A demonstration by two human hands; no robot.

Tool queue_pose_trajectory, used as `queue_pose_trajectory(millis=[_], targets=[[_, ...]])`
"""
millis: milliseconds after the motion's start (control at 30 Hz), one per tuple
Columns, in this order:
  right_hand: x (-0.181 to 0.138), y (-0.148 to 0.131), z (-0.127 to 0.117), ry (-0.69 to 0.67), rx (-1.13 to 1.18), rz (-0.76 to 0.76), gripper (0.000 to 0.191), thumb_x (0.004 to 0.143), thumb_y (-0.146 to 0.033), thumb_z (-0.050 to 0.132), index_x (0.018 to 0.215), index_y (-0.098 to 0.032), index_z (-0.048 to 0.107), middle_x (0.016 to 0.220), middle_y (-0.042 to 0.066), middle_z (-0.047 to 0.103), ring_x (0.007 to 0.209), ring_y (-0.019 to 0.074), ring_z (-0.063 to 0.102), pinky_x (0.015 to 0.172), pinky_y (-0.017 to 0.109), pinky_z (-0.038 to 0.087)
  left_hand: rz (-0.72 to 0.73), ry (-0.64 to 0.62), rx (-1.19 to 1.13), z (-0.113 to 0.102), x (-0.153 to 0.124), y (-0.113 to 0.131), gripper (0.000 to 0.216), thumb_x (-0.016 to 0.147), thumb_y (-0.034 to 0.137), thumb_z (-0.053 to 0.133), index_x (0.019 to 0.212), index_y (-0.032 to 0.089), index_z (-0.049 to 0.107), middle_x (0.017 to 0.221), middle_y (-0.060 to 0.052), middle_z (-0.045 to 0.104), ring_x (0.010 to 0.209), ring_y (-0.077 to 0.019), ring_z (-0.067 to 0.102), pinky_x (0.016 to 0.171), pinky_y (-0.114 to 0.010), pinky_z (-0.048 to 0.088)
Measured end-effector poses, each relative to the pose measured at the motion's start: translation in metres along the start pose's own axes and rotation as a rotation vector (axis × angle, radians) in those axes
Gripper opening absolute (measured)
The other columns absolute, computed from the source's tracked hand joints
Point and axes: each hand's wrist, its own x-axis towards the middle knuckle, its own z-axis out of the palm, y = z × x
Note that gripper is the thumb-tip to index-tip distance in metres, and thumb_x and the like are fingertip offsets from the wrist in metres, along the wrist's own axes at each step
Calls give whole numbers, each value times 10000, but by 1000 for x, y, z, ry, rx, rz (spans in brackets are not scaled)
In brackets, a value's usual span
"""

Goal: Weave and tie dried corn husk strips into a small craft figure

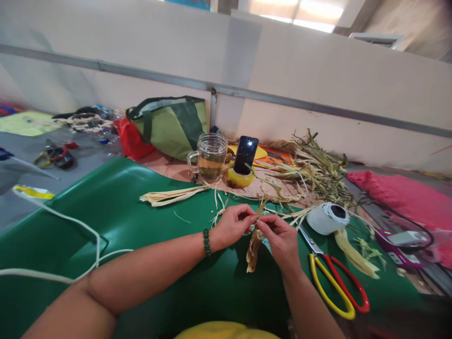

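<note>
My left hand [233,226] and my right hand [280,238] meet over the green mat [141,278], fingertips pinched close together. Between them they grip a dried, brownish strip of husk [253,254]. One end hangs below the fingers, and a thin tip sticks up above them. Just right of my right hand lie scissors [321,259] with one red and one yellow handle. A roll of white cord [326,219] sits behind the scissors. Pale husk strips [173,195] lie on the mat beyond my left hand.
At the back stand a glass mug [212,157] of liquid, a phone [246,153] propped on a yellow tape roll [240,177], and a green bag [169,127]. Dried stalks [318,174] are heaped at the back right. A white cable [70,214] crosses the mat's left side.
</note>
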Motion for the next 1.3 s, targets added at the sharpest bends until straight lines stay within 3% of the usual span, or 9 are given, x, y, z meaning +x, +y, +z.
queue_pose_trajectory(millis=[133, 300, 467, 667, 867, 1100, 1300], targets=[[3, -2, -2, -15, 107, 99, 244, 610, -375, 777, 660, -180, 638, 602, 9, 649, 545, 139, 594, 544, 277, 499, 60, -5, 102, 1, -1, -2, 286, 737, 398, 625, 670, 131, 545, 587, 30, 517, 518, -66, 458, 503, -187, 379], [4, -3, -3, 19, 186, 103, 277, 577, -297, 797, 757, -200, 611, 628, -27, 628, 556, 118, 579, 553, 257, 505, 124, 31, 286, 0, -2, -2, 136, 726, 259, 629, 694, 131, 597, 643, -5, 598, 608, -97, 513, 539, -184, 397], [2, -3, -2, 3, 154, 86, 255, 626, -345, 772, 743, -192, 605, 607, -31, 613, 512, 110, 573, 520, 246, 488, 21, -16, 233, -1, -1, 0, 192, 780, 280, 542, 657, 133, 545, 589, 18, 553, 484, -76, 498, 487, -186, 389], [-1, -5, 1, 32, 48, 29, 228, 655, -381, 753, 729, -187, 659, 605, -8, 646, 520, 120, 588, 525, 252, 495, 18, 40, 210, 1, -1, 4, 209, 752, 309, 575, 638, 142, 524, 565, 34, 517, 490, -77, 505, 492, -187, 376], [-1, -2, -2, 54, 51, -9, 240, 702, -431, 715, 761, -201, 679, 631, 1, 661, 553, 136, 607, 553, 272, 510, -95, 4, 29, -1, 2, 2, 292, 726, 397, 613, 641, 138, 509, 562, 36, 524, 444, -54, 466, 465, -178, 363], [6, 3, -5, -72, 263, 166, 328, 599, -419, 804, 761, -189, 635, 644, -20, 630, 548, 110, 580, 533, 240, 479, -48, -32, 22, 2, -2, 7, 287, 723, 384, 635, 645, 135, 516, 561, 41, 518, 452, -51, 460, 461, -173, 357], [2, 0, 0, -60, 214, 119, 329, 612, -431, 791, 728, -189, 600, 626, -28, 607, 531, 104, 564, 527, 239, 476, -5, -5, 69, 3, -4, 9, 241, 730, 350, 618, 671, 136, 523, 590, 41, 512, 471, -55, 464, 470, -177, 374]])
